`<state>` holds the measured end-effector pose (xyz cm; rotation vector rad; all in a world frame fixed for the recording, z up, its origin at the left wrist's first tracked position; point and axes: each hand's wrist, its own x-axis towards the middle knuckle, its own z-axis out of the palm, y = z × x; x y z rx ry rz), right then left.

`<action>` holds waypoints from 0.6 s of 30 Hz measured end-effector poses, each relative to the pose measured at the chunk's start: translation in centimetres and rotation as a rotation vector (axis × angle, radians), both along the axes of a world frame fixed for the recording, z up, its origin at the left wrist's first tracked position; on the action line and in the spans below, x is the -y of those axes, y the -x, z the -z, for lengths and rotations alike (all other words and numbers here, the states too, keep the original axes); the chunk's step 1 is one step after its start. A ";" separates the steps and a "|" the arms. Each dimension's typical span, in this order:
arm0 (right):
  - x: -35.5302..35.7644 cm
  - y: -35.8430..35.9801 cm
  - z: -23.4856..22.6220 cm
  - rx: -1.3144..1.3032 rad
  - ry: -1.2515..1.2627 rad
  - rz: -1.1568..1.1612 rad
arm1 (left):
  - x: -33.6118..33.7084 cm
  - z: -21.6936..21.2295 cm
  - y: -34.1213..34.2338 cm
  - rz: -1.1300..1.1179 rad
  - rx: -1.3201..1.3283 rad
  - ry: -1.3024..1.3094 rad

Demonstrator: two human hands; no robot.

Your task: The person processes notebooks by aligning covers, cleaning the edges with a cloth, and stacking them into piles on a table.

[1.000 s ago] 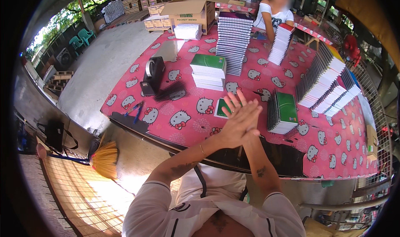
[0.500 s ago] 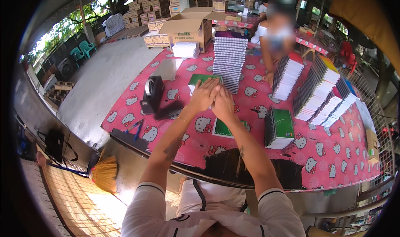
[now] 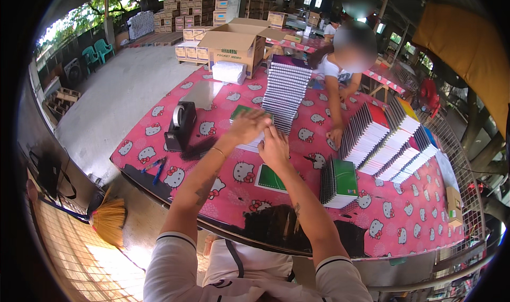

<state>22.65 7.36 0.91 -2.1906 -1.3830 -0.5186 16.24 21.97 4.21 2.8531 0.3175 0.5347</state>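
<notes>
My left hand [image 3: 249,125] lies with fingers stretched over a green-covered notebook stack [image 3: 240,111], with white paper [image 3: 248,146] below it. Touching its fingertips, my right hand [image 3: 275,147] has bent fingers at the stack's near right side; whatever they pinch is hidden. Just behind stands a tall, leaning stack of spiral notebooks [image 3: 287,92]. Nearer to me lies a green spiral notebook [image 3: 272,179]. An upright row of green spiral notebooks [image 3: 340,184] is to the right of my right forearm. Left of my hands sits a black tape dispenser [image 3: 179,129].
Pens [image 3: 158,170] lie near the front left edge of the pink table cover [image 3: 234,188]. An open carton [image 3: 234,49] and a white paper pile [image 3: 229,72] stand at the back. Across the table, a person's hand [image 3: 334,137] rests near more notebook stacks [image 3: 366,134].
My head view has shifted, so the table sits further left. My hands, stacked before, are now more apart, the right lower at the side. The person opposite leans closer to the table.
</notes>
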 end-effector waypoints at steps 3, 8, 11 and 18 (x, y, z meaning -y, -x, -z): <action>-0.2 -0.4 0.3 0.007 -0.138 -0.067 | -3.8 -1.8 2.2 -0.327 -0.182 0.076; -0.6 -2.3 -0.1 -0.259 -0.198 -0.120 | -0.4 -3.6 3.4 -0.359 0.138 0.071; -0.2 -3.6 -1.9 -1.116 -0.659 -0.440 | 8.8 -2.6 4.6 0.192 0.518 0.573; 1.6 5.2 -6.3 -1.511 -0.875 -0.735 | 10.3 -3.3 3.8 0.226 0.692 0.504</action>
